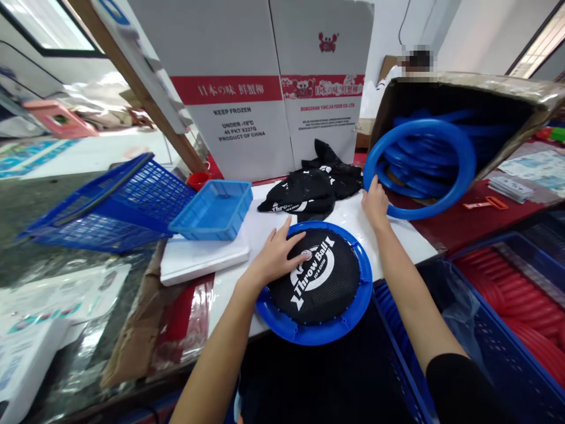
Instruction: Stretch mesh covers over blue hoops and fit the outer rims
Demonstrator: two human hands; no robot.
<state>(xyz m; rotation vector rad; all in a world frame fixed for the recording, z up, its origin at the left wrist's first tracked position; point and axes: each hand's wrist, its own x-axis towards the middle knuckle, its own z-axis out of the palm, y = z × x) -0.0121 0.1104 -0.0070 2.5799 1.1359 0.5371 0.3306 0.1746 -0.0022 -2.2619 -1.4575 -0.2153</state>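
From where I'm standing, the left hand [274,258] is splayed over the Throw Ball disc [326,282] at the white tabletop's [410,241] near edge. Right hand [376,205] is gripping a blue ring [468,159] by the carton [521,88], can't really tell if those touch.

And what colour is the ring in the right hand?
The ring in the right hand is blue; it shows best in the head view.

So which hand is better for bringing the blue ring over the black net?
Probably the right hand: it holds the blue ring, while the left hand is spread over the black net.
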